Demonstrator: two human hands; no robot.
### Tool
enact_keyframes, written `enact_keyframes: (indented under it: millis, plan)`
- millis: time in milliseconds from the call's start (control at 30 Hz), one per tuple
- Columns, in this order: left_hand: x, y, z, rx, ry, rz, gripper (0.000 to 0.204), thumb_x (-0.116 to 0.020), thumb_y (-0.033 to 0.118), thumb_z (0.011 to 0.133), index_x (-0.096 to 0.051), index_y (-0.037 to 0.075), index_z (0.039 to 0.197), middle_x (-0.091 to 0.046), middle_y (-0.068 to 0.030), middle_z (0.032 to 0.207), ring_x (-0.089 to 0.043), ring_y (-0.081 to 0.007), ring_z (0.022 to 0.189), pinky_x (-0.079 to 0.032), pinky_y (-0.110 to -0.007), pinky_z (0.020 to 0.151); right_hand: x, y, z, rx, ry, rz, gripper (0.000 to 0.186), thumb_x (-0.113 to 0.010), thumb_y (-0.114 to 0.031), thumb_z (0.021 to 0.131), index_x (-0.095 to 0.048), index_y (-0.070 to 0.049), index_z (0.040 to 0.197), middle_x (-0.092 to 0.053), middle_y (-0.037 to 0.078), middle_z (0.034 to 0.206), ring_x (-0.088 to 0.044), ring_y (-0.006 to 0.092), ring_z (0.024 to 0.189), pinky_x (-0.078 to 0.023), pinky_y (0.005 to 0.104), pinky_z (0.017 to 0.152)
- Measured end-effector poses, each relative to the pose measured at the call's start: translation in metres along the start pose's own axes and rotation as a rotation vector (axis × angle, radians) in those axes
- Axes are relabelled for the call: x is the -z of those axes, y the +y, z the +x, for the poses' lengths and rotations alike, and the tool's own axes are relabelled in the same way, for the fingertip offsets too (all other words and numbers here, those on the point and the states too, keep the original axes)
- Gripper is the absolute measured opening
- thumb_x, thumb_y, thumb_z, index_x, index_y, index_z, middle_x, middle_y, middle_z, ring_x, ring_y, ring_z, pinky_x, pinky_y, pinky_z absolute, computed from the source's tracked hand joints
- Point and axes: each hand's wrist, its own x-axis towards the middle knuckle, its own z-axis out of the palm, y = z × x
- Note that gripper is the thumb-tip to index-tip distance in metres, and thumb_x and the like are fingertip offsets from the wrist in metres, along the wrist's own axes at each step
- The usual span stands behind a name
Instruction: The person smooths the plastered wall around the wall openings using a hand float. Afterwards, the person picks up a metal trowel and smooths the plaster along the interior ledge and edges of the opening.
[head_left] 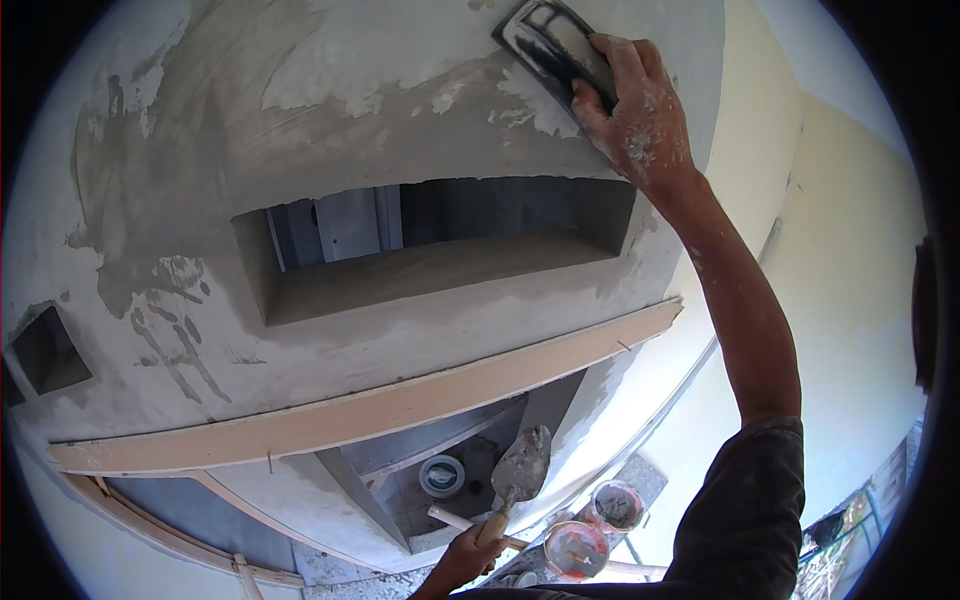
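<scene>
My right hand (642,118), raised at the upper right, is closed around a dark plastering float (548,48). The float lies flat or nearly flat against the grey plastered wall (170,140), above a wide rectangular opening (450,255). Damp, darker plaster surrounds that opening, with lighter dry patches above it. Low in the view, my left hand (464,562) grips the wooden handle of a pointing trowel (524,464). Its blade points upward and is smeared with grey plaster. The fingers of the left hand are partly hidden.
A long wooden board (370,402) with nails runs across the wall below the opening. A small square recess (50,352) is at the left. Below stand a bucket of grey mix (617,506), a reddish-rimmed bucket (577,550) and a white bucket (441,477).
</scene>
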Motion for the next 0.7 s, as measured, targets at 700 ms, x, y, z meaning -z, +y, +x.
enact_keyframes:
  millis: [700]
  plan:
    - [-0.019,0.005,0.009,-0.005,-0.018,-0.003,0.046,-0.066,0.020,0.092,-0.049,-0.003,0.127,-0.053,-0.0007,0.073,-0.050,-0.0078,0.056,-0.042,-0.024,0.050,0.016,0.112,-0.028,-0.089,-0.039,0.035,0.044,-0.069,-0.017,0.084,-0.055,-0.004,0.124,-0.057,0.018,0.107,-0.059,0.0341,0.100,-0.050,0.0437,0.085]
